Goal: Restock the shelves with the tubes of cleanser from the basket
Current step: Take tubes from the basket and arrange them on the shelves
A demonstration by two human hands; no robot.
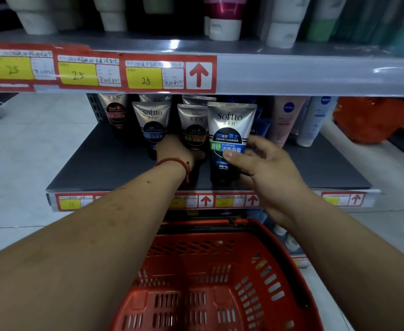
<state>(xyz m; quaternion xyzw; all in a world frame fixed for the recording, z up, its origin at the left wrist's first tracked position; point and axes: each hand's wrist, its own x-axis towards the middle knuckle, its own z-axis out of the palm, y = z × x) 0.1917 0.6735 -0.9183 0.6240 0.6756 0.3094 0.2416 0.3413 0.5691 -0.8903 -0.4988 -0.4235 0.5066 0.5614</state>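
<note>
Beyond the red basket (220,271), the right grip (263,163) pinches a cleanser tube (229,130) upright at the front of the shelf (100,168). The left grip (174,149) reaches among the tubes behind (152,120), fingers hidden, so I cannot tell its hold. A nudge there could topple that upright row.

Both bare arms stretch forward from the bottom corners and converge toward the middle. The left forearm (88,223) runs up and to the right, with a red string bracelet (172,161) round its wrist. The left hand (175,149) is turned back-up; its fingers point away and are hidden, so its grip cannot be told. The right forearm (339,235) angles up and to the left. The right hand (267,166) holds an upright tube (229,125), thumb pressed across its front and fingers (255,142) curled round its right edge. The two hands lie near each other but apart.
</note>
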